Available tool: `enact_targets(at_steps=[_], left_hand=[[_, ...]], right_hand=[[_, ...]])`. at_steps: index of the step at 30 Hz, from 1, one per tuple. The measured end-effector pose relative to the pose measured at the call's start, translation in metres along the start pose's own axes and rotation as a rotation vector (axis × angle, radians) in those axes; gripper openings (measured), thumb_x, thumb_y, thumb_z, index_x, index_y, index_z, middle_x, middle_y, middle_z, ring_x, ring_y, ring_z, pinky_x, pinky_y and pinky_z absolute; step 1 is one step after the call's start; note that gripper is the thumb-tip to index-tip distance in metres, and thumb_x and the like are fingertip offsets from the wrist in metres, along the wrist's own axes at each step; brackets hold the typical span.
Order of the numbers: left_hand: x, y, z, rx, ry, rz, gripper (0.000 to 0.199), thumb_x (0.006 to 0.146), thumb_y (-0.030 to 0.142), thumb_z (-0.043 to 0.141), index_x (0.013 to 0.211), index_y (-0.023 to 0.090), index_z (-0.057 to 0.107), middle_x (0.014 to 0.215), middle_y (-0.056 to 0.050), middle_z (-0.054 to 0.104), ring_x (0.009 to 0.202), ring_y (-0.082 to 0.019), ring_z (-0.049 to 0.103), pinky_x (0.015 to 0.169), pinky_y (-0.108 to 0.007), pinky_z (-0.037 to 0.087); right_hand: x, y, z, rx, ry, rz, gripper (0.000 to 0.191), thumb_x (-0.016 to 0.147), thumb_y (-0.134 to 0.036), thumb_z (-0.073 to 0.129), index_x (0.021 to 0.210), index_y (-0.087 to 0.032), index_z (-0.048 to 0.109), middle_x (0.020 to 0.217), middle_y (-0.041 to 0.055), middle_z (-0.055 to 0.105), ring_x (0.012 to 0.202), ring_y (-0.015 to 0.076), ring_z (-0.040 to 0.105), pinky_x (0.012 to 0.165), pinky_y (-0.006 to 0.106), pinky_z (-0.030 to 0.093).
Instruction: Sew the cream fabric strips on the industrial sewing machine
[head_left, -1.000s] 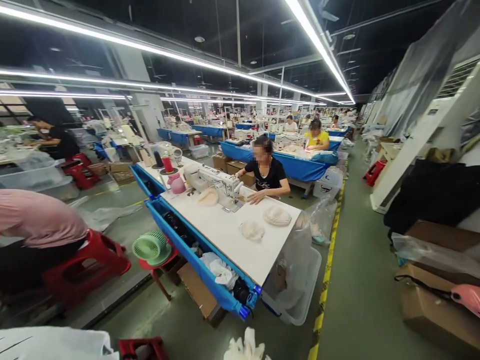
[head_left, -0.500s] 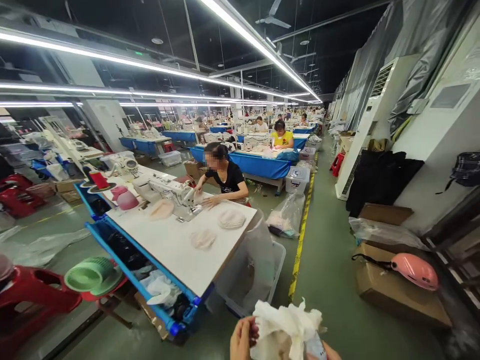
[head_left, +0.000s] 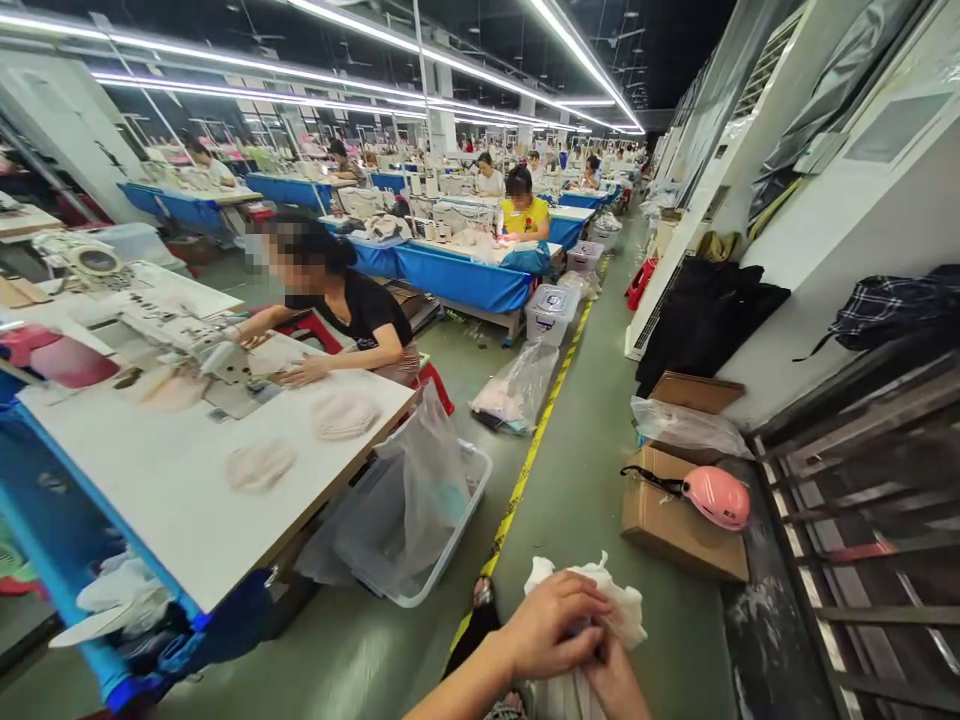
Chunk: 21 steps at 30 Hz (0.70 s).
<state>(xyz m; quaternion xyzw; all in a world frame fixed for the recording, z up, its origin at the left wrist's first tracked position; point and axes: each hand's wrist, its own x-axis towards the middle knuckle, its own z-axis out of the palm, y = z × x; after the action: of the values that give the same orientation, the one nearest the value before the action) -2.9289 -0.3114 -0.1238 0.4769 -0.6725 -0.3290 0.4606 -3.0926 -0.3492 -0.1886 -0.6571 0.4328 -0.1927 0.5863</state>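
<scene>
A crumpled white bundle of thin cloth or paper (head_left: 621, 602) sits low in the view, in front of my body. My left hand (head_left: 555, 618) lies across it from the left, fingers curled over its near side. From below, my right hand (head_left: 616, 675) meets the left one and grips the same bundle, its fingers mostly covered. A small bluish patch shows between the hands; I cannot make out what it is. The bundle's underside is hidden.
A co-worker in black (head_left: 367, 315) sews at a white table (head_left: 180, 500) on the left. Beside it stands a clear plastic bin (head_left: 420, 600). Yellow tape (head_left: 529, 470) runs along the aisle floor. To the right are a cardboard box (head_left: 660, 520) and a pink helmet (head_left: 716, 497).
My view has moved forward, with the sewing table now nearer on the left. My left hand has crossed over the white bundle towards my right hand; earlier the hands held it from opposite sides.
</scene>
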Motion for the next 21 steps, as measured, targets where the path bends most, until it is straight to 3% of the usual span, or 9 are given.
enact_targets(at_steps=[3, 6, 9, 11, 16, 19, 21], left_hand=[[0.029, -0.034, -0.001, 0.141, -0.111, -0.065, 0.038, 0.090, 0.036, 0.054, 0.121, 0.021, 0.069, 0.122, -0.012, 0.072, 0.121, -0.030, 0.062, 0.109, -0.046, 0.043], [0.066, -0.066, -0.025, 0.153, -0.222, -0.238, 0.049, 0.087, 0.042, 0.056, 0.130, 0.020, 0.066, 0.126, -0.014, 0.071, 0.116, -0.033, 0.064, 0.103, -0.046, 0.047], [0.108, -0.087, -0.060, 0.008, -0.288, -0.436, 0.060, 0.084, 0.054, 0.059, 0.131, 0.016, 0.067, 0.124, -0.017, 0.071, 0.115, -0.036, 0.065, 0.100, -0.045, 0.049], [0.136, -0.096, -0.083, -0.114, -0.302, -0.491, 0.062, 0.086, 0.059, 0.056, 0.129, 0.017, 0.069, 0.126, -0.014, 0.071, 0.114, -0.033, 0.065, 0.100, -0.042, 0.049], [0.187, -0.117, -0.126, -0.454, -0.212, -0.478, 0.071, 0.094, 0.071, 0.040, 0.129, 0.017, 0.069, 0.136, -0.010, 0.067, 0.127, -0.028, 0.058, 0.114, -0.038, 0.037], [0.212, -0.140, -0.145, -0.629, -0.119, -0.543, 0.077, 0.086, 0.079, 0.049, 0.119, 0.015, 0.075, 0.123, -0.012, 0.072, 0.118, -0.031, 0.061, 0.113, -0.043, 0.037], [0.232, -0.158, -0.157, -0.716, -0.042, -0.606, 0.076, 0.080, 0.080, 0.057, 0.111, 0.013, 0.077, 0.115, -0.013, 0.075, 0.111, -0.031, 0.063, 0.110, -0.042, 0.040]], right_hand=[[0.029, 0.016, -0.004, 0.114, 0.012, 0.089, 0.062, 0.070, -0.071, 0.065, 0.106, -0.020, 0.073, 0.121, 0.0166, 0.072, 0.123, 0.0409, 0.061, 0.109, 0.048, 0.047], [0.067, 0.017, -0.011, 0.206, -0.017, 0.148, 0.081, 0.060, -0.079, 0.068, 0.109, -0.015, 0.073, 0.113, 0.0188, 0.074, 0.113, 0.0416, 0.066, 0.103, 0.050, 0.050], [0.104, -0.010, -0.025, 0.270, -0.077, 0.157, 0.082, 0.064, -0.079, 0.070, 0.112, -0.012, 0.073, 0.108, 0.0185, 0.075, 0.103, 0.0389, 0.069, 0.095, 0.049, 0.053], [0.125, -0.039, -0.037, 0.310, -0.097, 0.150, 0.077, 0.069, -0.075, 0.071, 0.113, -0.012, 0.072, 0.109, 0.0179, 0.075, 0.098, 0.0368, 0.069, 0.092, 0.048, 0.054], [0.167, -0.100, -0.058, 0.371, -0.098, 0.127, 0.077, 0.074, -0.069, 0.072, 0.128, -0.015, 0.067, 0.117, 0.0166, 0.073, 0.111, 0.0381, 0.067, 0.099, 0.048, 0.052], [0.201, -0.118, -0.071, 0.346, -0.144, 0.107, 0.078, 0.074, -0.068, 0.072, 0.134, -0.018, 0.064, 0.128, 0.0159, 0.069, 0.121, 0.0389, 0.063, 0.104, 0.047, 0.049], [0.236, -0.133, -0.081, 0.294, -0.242, 0.050, 0.081, 0.075, -0.068, 0.071, 0.139, -0.019, 0.061, 0.134, 0.0159, 0.066, 0.124, 0.0387, 0.061, 0.106, 0.046, 0.047]])
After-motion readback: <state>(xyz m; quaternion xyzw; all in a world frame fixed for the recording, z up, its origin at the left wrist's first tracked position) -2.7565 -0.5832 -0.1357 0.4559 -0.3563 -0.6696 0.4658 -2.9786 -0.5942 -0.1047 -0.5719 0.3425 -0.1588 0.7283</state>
